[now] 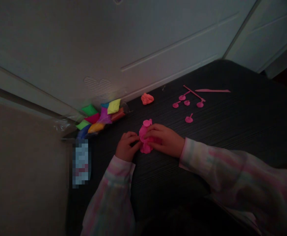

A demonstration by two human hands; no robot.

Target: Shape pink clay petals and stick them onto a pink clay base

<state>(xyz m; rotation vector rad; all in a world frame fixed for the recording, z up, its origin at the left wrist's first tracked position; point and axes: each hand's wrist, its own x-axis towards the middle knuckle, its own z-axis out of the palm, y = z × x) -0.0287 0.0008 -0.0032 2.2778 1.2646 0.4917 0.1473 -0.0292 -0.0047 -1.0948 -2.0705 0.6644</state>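
A bright pink modelling clay figure (144,133), made of rounded and flat pieces, lies on the dark table between my two hands. My left hand (126,147) holds its left edge, with thumb and index finger pressed to the clay and the other fingers curled. From the right, my right hand (168,140) reaches over the figure, and its fingers and thumb grip the right side, hiding part of it. A small flat clay disc (147,123) sits at the figure's far end. Beyond it rests a crumpled orange clay lump (147,98).
Packets of coloured clay (105,115) lie in clear plastic at the back left, with a blurred pale packet (81,164) nearer. Several small pink stemmed pieces (188,119), a pink stick tool (193,93) and a pink clay knife (213,90) lie at the right. A white panel (158,39) borders the table.
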